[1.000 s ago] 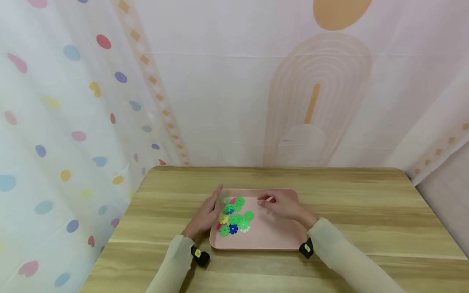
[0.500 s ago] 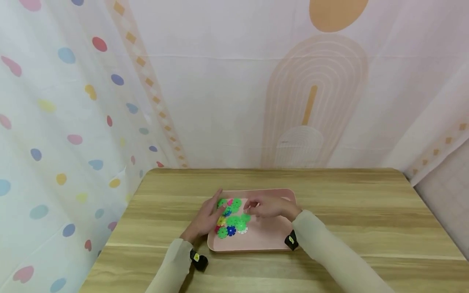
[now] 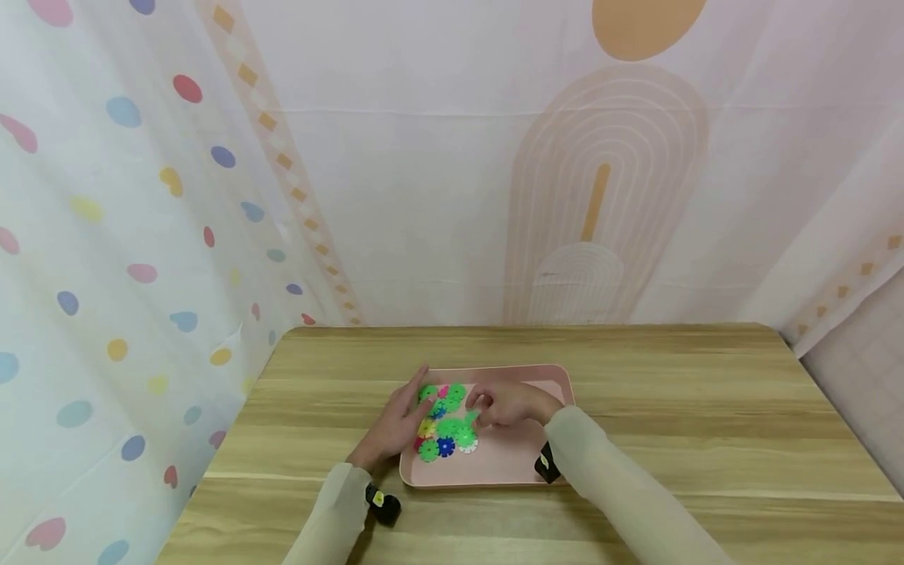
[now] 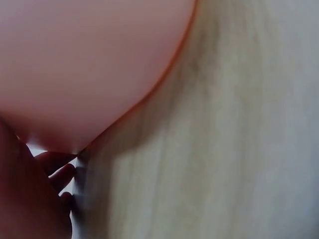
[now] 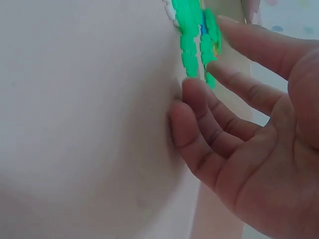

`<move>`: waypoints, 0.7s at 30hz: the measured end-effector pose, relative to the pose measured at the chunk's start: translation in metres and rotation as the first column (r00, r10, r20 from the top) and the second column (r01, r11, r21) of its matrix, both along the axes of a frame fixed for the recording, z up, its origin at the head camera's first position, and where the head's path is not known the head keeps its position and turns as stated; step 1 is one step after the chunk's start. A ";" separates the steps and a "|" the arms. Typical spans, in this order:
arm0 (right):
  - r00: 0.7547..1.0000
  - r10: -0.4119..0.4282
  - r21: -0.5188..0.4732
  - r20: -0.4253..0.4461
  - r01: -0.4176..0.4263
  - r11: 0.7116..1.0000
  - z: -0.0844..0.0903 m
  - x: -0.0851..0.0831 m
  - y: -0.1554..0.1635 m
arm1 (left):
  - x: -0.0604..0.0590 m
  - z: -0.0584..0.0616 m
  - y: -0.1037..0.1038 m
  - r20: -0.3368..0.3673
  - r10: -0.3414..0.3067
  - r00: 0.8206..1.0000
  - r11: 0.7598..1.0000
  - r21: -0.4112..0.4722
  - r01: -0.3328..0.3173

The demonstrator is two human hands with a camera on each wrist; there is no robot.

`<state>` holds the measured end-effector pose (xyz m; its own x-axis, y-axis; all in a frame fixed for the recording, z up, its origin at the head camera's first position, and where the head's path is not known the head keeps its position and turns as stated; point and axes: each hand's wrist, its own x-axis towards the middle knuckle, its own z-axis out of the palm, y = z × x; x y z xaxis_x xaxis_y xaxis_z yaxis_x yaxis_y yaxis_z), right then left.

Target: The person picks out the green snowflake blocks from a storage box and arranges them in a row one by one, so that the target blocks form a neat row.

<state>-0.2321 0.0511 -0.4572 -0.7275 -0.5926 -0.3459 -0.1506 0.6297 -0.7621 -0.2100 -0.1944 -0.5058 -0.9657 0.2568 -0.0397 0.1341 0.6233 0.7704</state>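
A pink tray (image 3: pixel 508 464) lies on the table, with several snowflake discs in its left part: green ones (image 3: pixel 428 450), a blue one (image 3: pixel 446 446), a yellow one (image 3: pixel 426 428) and a white one. My left hand (image 3: pixel 397 420) grips the tray's left side, thumb over the rim and fingers along the outside; fingertips (image 4: pixel 62 177) show past the rim in the left wrist view. Over the tray, my right hand (image 3: pixel 508 402) has its bent fingers right at a green disc (image 3: pixel 472 417). In the right wrist view, thumb and fingers stand apart beside green discs (image 5: pixel 188 54), holding nothing.
The wooden table (image 3: pixel 671 408) extends around the tray. A patterned white curtain (image 3: pixel 424 196) hangs along its far edge, and a dotted one (image 3: pixel 155 235) hangs at the left. Both wrists carry black cameras (image 3: pixel 384 506).
My right hand has moved left across the tray and reached the green discs, its fingertips now lower and closer to them. The left hand has kept its hold on the tray.
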 end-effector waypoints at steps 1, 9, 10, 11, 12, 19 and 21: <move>1.000 0.002 -0.001 -0.011 -0.002 1.000 -0.001 0.000 0.000 | 0.000 0.000 0.000 -0.001 -0.001 1.000 1.000 0.008 0.001; 0.997 0.020 0.030 -0.078 -0.018 0.999 -0.015 -0.001 -0.003 | 0.001 0.000 0.001 -0.004 -0.009 1.000 1.000 0.003 0.009; 0.997 0.019 0.030 -0.078 -0.017 0.999 -0.016 -0.002 -0.003 | 0.001 -0.001 0.001 -0.007 -0.009 1.000 1.000 0.003 0.009; 0.997 0.018 0.029 -0.076 -0.016 0.999 -0.017 -0.002 -0.003 | 0.001 -0.001 0.001 -0.006 -0.007 1.000 1.000 0.005 0.007; 0.997 0.018 0.027 -0.074 -0.016 1.000 -0.017 -0.002 -0.004 | 0.001 -0.001 0.001 -0.006 -0.004 1.000 1.000 0.010 0.004; 0.997 0.021 0.011 -0.079 -0.020 1.000 -0.018 -0.005 -0.003 | 0.001 0.001 0.000 -0.010 -0.013 1.000 1.000 0.015 0.013; 0.996 0.021 0.007 -0.085 -0.020 1.000 -0.020 -0.006 -0.002 | 0.000 0.000 0.000 -0.007 -0.014 1.000 1.000 0.014 0.014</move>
<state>-0.2377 0.0490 -0.4769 -0.7420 -0.6056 -0.2874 -0.2274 0.6308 -0.7419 -0.2099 -0.1945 -0.5054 -0.9621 0.2709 -0.0296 0.1481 0.6107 0.7779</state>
